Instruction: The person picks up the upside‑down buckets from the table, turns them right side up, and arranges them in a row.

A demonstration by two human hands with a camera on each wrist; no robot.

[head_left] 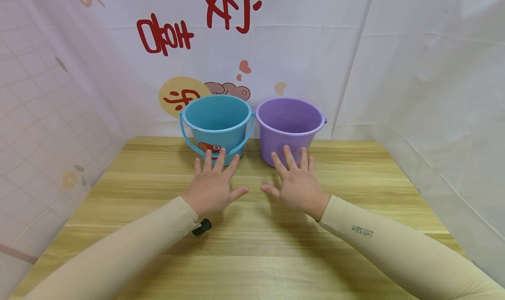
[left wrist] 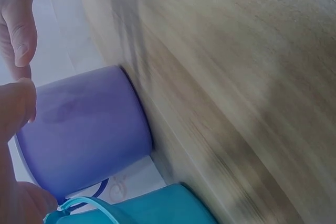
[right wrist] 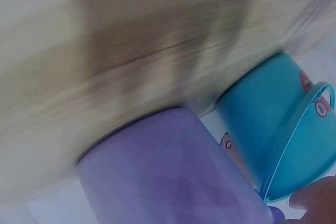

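A blue bucket (head_left: 217, 116) with its handle hanging down in front stands at the back of the table. Beside it on the right is a purple bucket (head_left: 289, 120); both are upright. My left hand (head_left: 213, 186) is spread in front of the blue bucket, palm down, holding nothing. Fingers apart, my right hand (head_left: 297, 183) is likewise spread before the purple bucket and holds nothing. In the left wrist view, the purple bucket (left wrist: 89, 129) and part of the blue bucket (left wrist: 163, 208) show past the fingers. The right wrist view shows the purple bucket (right wrist: 173, 177) and the blue bucket (right wrist: 273, 124).
Both buckets rest on a wooden table (head_left: 244, 265) near a white printed cloth backdrop (head_left: 300, 41). White cloth also hangs at the left and right sides. A small black object (head_left: 202, 227) shows by the left sleeve cuff.
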